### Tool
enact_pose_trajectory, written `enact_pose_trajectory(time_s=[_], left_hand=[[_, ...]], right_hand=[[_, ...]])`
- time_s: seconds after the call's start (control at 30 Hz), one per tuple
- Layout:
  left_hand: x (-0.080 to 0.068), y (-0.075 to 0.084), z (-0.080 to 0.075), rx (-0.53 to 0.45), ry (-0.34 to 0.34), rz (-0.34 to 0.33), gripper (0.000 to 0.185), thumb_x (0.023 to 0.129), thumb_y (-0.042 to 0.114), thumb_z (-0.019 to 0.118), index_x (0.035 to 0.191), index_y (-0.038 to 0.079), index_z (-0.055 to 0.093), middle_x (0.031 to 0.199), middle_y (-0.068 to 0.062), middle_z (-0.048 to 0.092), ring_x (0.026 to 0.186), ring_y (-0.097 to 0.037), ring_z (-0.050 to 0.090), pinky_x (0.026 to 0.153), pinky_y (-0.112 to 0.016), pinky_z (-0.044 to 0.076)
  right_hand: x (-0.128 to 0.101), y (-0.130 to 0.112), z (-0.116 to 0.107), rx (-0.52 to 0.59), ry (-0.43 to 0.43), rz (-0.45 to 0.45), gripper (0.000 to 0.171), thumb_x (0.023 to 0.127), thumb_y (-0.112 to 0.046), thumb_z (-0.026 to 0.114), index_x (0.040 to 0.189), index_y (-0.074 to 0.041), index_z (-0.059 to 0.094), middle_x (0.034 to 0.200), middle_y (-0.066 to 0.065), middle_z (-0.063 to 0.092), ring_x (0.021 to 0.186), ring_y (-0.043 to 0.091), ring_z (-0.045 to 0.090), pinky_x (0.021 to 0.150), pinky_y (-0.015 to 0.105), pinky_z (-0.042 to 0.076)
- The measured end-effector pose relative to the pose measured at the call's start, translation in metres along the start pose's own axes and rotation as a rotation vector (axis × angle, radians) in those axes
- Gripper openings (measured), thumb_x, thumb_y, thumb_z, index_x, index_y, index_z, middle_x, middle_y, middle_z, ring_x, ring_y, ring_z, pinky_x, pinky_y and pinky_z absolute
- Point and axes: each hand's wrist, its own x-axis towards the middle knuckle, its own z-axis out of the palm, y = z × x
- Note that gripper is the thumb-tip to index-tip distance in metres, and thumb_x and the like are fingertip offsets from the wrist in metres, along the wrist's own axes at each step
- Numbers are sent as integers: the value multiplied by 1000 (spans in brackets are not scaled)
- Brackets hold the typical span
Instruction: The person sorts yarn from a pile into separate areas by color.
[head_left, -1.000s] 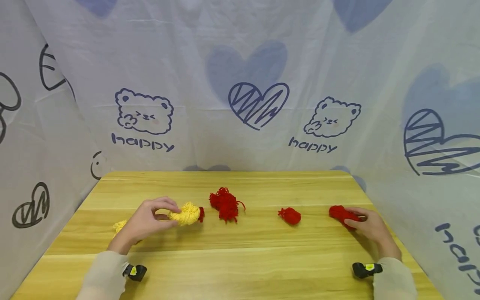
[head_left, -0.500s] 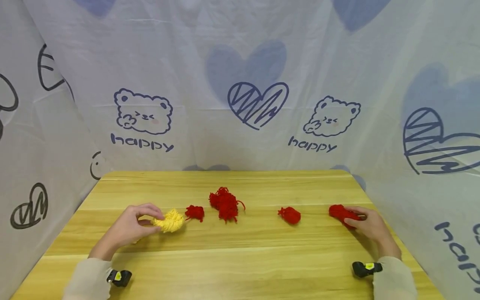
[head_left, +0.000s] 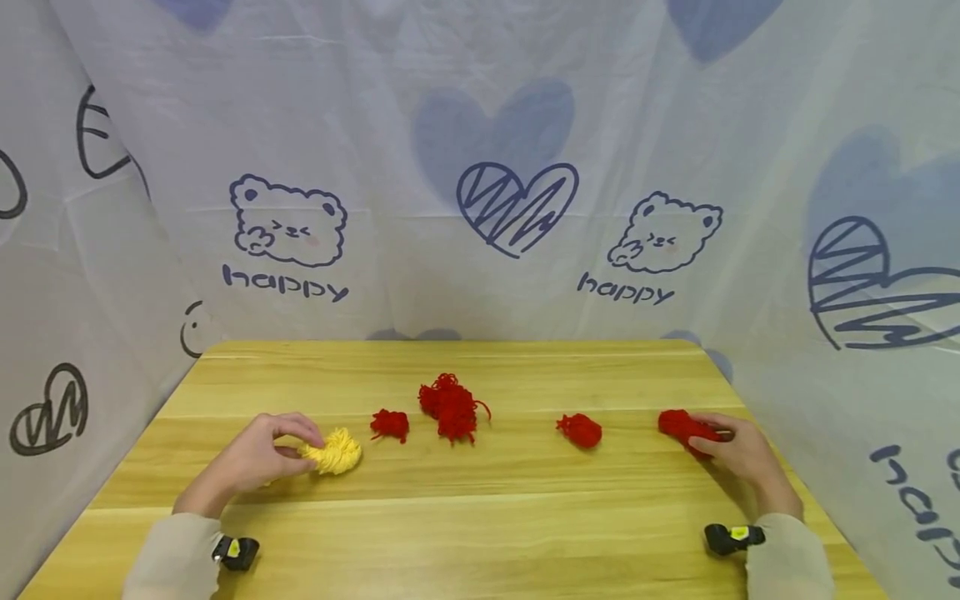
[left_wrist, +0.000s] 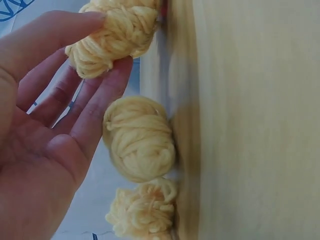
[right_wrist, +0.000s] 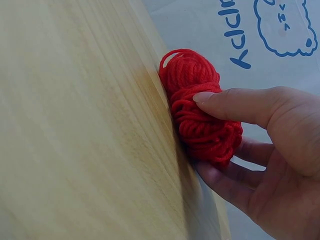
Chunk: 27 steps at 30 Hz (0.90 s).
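While hidden from overhead, two more yellow balls (left_wrist: 139, 137) beside left hand (head_left: 251, 457) pinching yellow yarn (head_left: 334, 451), right hand (head_left: 738, 454) pinching red yarn (head_left: 682, 426).

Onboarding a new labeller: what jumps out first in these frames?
Bright yarn on a pale wooden table: the left hand pinches a yellow yarn ball near the left edge, with two more yellow balls beside it in the wrist view. The right hand grips a red yarn ball at the far right; three loose red bundles lie between.
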Motion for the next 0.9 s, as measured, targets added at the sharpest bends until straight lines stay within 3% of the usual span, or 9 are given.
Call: enact_pose_trajectory(time_s=[0.23,0.6,0.9], left_hand=[[0,-1,-3,-28,-42,-22,18,83,8,85,100,10,79,118,-17,70,105,7,58,86,-21,60],[1,3,-6,-8,-58,-26,20,82,7,84,101,10,80,121,-17,70,106,6,59,88,-29,63],[-4,2,-19,40,-48,9,21,82,10,85,102,11,80,117,-15,72,103,4,63,89,-19,59]], right_hand=[[0,-1,-1,6,-8,9,57,97,-30,72,143,1,57,142,39,51,115,47,57,81,29,50],[0,-1,0,21,-11,18,57,97,-30,73,143,1,57,142,38,51,113,45,56,77,25,50],[-1,-3,-1,44,-15,14,57,97,-26,73,143,3,56,140,40,52,109,42,58,70,23,50]])
